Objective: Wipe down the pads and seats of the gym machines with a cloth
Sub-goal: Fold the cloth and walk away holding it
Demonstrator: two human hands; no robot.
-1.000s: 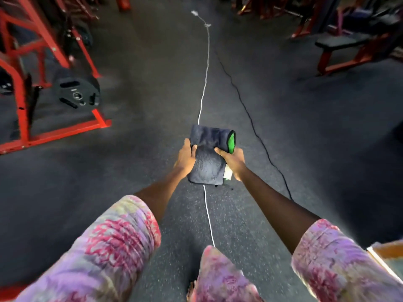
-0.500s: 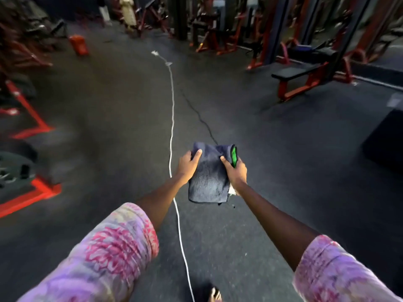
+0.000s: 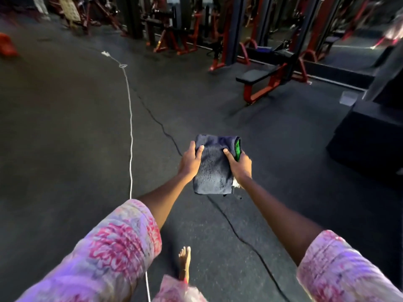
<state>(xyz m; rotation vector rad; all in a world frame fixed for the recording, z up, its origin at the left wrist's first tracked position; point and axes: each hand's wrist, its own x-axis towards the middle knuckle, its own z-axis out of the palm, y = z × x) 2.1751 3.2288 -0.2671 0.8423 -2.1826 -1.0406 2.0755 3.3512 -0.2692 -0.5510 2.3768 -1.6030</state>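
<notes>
A folded dark grey cloth (image 3: pixel 214 168) with a green inner edge hangs in front of me at the middle of the head view. My left hand (image 3: pixel 189 162) grips its left edge, thumb on top. My right hand (image 3: pixel 239 165) grips its right edge beside the green strip. A flat bench with a black pad (image 3: pixel 254 75) on a red frame stands ahead to the right, well beyond the hands.
A white cord (image 3: pixel 130 136) and a black cable (image 3: pixel 231 225) run across the dark rubber floor. A large black box (image 3: pixel 368 136) sits at the right. Red and black machine frames (image 3: pixel 226 29) line the back. My bare foot (image 3: pixel 185 263) shows below.
The view has swung right and up as I walk: the red rack at the left has left the view and the bench has come closer. Both hands still hold the cloth.
</notes>
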